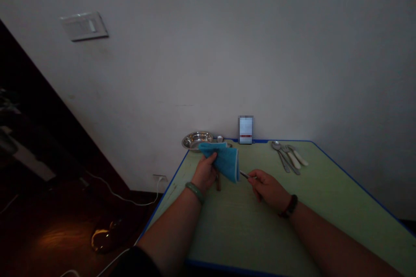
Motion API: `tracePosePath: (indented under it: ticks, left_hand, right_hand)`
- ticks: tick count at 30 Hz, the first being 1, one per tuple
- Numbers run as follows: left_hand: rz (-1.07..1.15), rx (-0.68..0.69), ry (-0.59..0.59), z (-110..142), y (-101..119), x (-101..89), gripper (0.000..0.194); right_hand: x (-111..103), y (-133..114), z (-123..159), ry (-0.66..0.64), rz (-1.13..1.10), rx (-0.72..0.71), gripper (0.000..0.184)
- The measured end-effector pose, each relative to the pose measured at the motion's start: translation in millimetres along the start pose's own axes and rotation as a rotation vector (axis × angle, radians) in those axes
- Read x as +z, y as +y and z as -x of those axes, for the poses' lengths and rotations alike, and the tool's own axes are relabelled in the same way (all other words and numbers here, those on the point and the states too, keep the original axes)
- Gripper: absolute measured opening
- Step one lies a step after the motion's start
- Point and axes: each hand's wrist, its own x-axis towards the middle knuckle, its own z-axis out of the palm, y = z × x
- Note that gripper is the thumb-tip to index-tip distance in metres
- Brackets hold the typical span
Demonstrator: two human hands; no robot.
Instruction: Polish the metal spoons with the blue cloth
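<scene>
Blue cloth (224,160) bunches in the left hand's (204,173) closed fingers; the right hand's (266,189) fingers pinch a slim metal utensil (244,175), its tip just beside the cloth.

The left forearm (170,227) and right forearm (328,238) extend inward from the lower corners of the view and converge toward the centre. The left hand (204,174) is raised higher in the view, with the left-hand fingers (210,160) closed in a grip. The right hand (268,190) is angled inward, with the right-hand fingers (255,179) drawn together in a pinch grip. The hands are near each other, not touching.
</scene>
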Motion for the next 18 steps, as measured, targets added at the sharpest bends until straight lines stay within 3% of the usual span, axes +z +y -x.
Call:
tracePosePath:
  ticks: [7,12,18]
  left_hand:
    - [0.062,-0.13,0.048,3.3,3.4,2.3,0.019]
    - [-0.003,-0.04,0.009,4.6,2.4,3.8,0.029]
    - [0.005,-0.008,-0.045,3.2,-0.5,0.2,0.025]
  right_hand:
    - [0.1,3.9,-1.3,-0.01,0.021,-0.005,0.026]
    - [-0.2,1.1,-0.7,-0.018,0.024,0.02,0.025]
    - [0.0,-1.1,-0.6,-0.022,0.038,0.02,0.024]
